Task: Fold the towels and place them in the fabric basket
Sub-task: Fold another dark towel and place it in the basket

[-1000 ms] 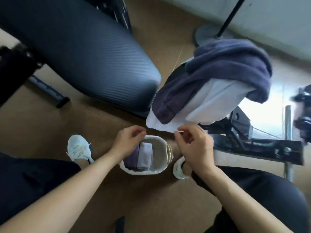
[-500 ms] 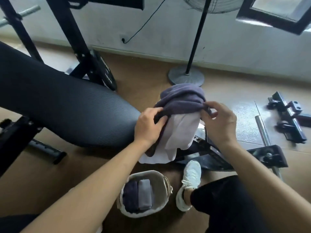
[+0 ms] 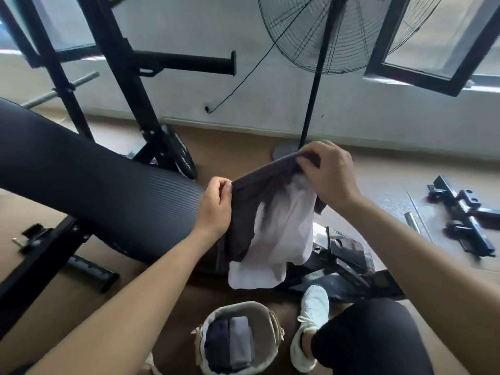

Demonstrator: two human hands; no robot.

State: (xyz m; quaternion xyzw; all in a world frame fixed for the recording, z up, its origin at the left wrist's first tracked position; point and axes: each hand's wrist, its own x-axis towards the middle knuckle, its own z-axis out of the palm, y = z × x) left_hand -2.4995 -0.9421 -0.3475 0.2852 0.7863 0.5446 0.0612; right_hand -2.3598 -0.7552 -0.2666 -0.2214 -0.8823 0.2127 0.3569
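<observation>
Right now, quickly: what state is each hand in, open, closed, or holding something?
Left hand: closed, pinching the dark towel at its top edge.
Right hand: closed, gripping the dark towel at its other top corner.

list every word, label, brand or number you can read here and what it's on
Black round weight plate at the foot of the rack: pale lettering, too blurred to read.
Dark purple towel, white towel, pale fabric basket, white lace-up shoe: no text visible.
Nothing else in view is legible.
</observation>
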